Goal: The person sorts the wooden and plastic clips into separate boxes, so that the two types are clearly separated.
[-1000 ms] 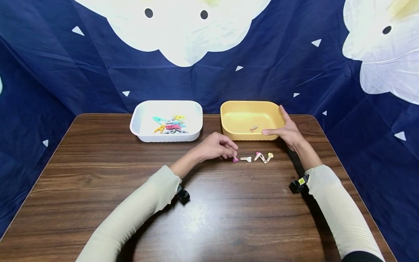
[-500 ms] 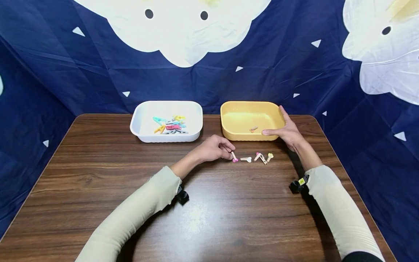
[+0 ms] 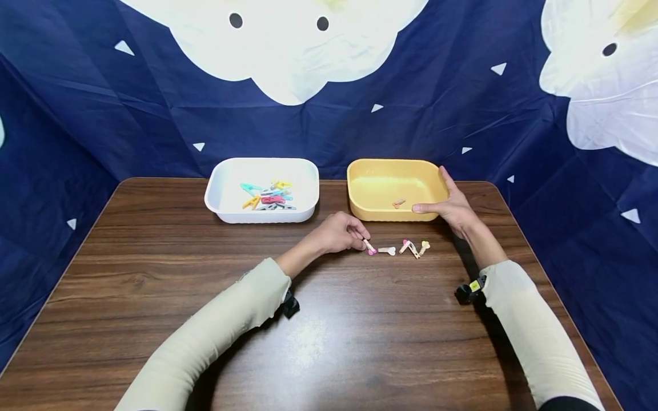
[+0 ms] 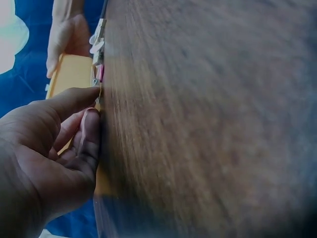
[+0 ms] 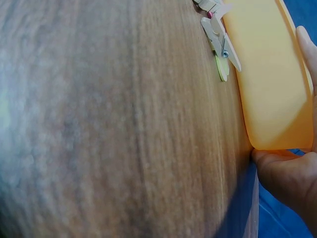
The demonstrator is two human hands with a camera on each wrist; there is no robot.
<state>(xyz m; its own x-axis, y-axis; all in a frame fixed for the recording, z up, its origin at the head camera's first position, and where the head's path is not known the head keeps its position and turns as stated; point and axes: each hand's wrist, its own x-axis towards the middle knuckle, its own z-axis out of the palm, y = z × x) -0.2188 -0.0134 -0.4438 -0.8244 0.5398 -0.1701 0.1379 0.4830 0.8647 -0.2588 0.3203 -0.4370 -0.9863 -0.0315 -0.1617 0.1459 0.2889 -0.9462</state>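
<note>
My left hand point(image 3: 341, 232) pinches the tail end of a small wooden clothespin with a pink heart point(image 3: 370, 248) between thumb and fingertips, low over the table. To its right lie a clothespin with a white heart point(image 3: 386, 250) and a small cluster of wooden clothespins point(image 3: 409, 248), one with a yellow heart point(image 3: 425, 245). My right hand point(image 3: 452, 206) holds the right end of a yellow bin point(image 3: 375, 214), thumb along the front and fingers round the side. One small clothespin point(image 3: 398, 202) lies in that bin. The pinched end is partly hidden in the left wrist view.
A white bin point(image 3: 221, 214) with several coloured plastic clothespins point(image 3: 272, 200) stands left of the yellow one, near the table's back edge. Behind the brown wooden table point(image 3: 154, 274) hangs a dark blue cloth point(image 3: 329, 131) with white shapes.
The left fingers have drawn back slightly from over the pink-heart clothespin, uncovering more of it, and the clothespin has shifted a little right. The right hand and both bins keep their places.
</note>
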